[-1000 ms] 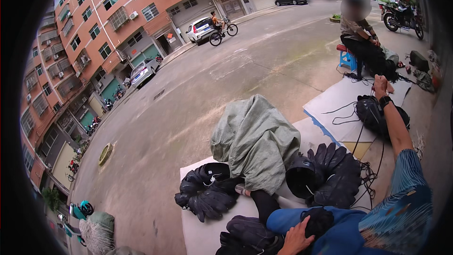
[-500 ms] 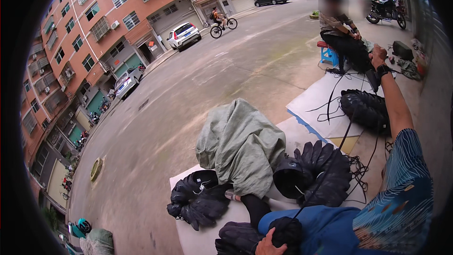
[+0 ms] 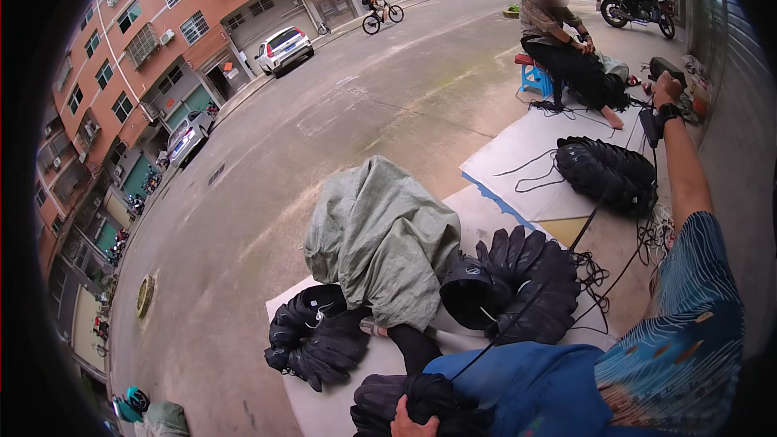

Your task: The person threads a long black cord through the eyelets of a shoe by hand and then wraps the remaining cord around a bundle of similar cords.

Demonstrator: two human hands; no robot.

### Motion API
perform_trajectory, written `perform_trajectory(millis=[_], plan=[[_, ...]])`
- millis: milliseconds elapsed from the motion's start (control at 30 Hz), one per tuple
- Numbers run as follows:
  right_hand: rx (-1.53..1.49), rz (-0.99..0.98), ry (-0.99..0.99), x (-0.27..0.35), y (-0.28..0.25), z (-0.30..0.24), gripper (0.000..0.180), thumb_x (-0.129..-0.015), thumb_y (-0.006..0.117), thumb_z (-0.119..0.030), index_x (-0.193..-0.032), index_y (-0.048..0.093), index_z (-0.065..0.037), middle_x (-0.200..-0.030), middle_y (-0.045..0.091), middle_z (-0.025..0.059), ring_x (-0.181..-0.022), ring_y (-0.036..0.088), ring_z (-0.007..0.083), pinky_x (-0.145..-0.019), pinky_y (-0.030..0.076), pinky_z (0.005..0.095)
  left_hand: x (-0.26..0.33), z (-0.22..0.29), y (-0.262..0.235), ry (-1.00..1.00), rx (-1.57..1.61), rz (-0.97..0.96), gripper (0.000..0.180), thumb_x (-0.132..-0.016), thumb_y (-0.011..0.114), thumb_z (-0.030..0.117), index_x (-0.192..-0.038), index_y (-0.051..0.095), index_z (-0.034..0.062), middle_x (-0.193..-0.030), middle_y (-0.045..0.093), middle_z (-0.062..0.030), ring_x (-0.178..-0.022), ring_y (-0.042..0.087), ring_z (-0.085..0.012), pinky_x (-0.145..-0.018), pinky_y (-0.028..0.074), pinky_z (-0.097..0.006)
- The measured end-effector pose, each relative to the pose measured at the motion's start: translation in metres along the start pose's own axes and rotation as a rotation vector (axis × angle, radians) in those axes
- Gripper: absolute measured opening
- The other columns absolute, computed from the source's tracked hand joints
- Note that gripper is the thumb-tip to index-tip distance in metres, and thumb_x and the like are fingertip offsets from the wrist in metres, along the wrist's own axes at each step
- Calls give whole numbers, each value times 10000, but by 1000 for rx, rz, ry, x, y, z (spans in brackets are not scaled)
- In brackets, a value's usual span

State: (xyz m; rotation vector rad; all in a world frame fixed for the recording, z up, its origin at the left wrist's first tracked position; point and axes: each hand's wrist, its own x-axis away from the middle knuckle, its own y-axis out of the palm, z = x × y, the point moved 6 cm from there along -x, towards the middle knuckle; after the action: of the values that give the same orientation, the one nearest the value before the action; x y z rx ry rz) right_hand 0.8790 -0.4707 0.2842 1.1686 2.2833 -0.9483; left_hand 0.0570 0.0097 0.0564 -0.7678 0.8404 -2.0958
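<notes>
My left hand [image 3: 410,423] clamps a black folded bundle [image 3: 421,405] on my lap, my right hand [image 3: 665,91], raised far out, grips its taut black cord [image 3: 566,247], the grey-green sack [image 3: 380,239] lies beside.

sack [image 3: 380,235] on board [image 3: 324,405], bundles [image 3: 316,344] beside

Black folded-piece bundles [image 3: 518,283]: four
Grey-green sacks [image 3: 380,235]: one
Flat boards [image 3: 534,154]: two
Cars [image 3: 283,48]: three
Bicycles [image 3: 382,14]: one
Motorcycles [image 3: 635,4]: one
</notes>
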Motion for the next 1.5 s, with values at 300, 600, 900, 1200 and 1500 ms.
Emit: perform_trajectory(millis=[300, 600, 900, 1200, 1500], plan=[[607, -231, -430, 20, 14, -24, 232, -836, 660, -314, -826, 646, -82, -719, 661, 82, -694, 665, 241, -631, 514, 376, 37, -42, -72, -185, 7, 539, 771, -652, 695, 80, -1364, 398, 47, -1291, 511, -242, -1216, 484, -374, -1046, 361, -388], [470, -331, -541, -105, 165, 75, 384, -872, 522, -393, -1007, 642, -54, -1065, 612, 172, -999, 585, 293, -827, 455, 418, 54, -132, -105, -386, 198, 771, 757, -691, 700, 72, -1374, 375, 22, -1251, 509, -185, -1100, 523, -278, -979, 390, -339], [6, -966, -260, 202, 230, 7, 337, -884, 545, -366, -1037, 621, -76, -896, 539, 88, -767, 482, 189, -646, 368, 330, 132, -191, -129, -641, 356, 1146, 782, -696, 761, 138, -1344, 351, -14, -1218, 487, -175, -1025, 543, -280, -927, 441, -355], [-323, -1305, 61, 381, 41, -118, 298, -896, 568, -339, -1068, 601, -98, -728, 466, 3, -534, 378, 86, -465, 281, 241, 106, -160, -107, -445, 1011, 1074, 623, -770, 678, 112, -1306, 394, -30, -1175, 528, -184, -953, 602, -283, -838, 527, -385], [-477, -2040, -199, 564, -93, -191, 260, -879, 614, -333, -1008, 598, -109, -631, 428, -79, -413, 311, -5, -341, 219, 175, 32, -19, -64, -137, 857, 644, 784, -702, 762, 91, -1329, 311, -42, -1262, 437, -158, -1140, 470, -230, -1017, 334, -304]])
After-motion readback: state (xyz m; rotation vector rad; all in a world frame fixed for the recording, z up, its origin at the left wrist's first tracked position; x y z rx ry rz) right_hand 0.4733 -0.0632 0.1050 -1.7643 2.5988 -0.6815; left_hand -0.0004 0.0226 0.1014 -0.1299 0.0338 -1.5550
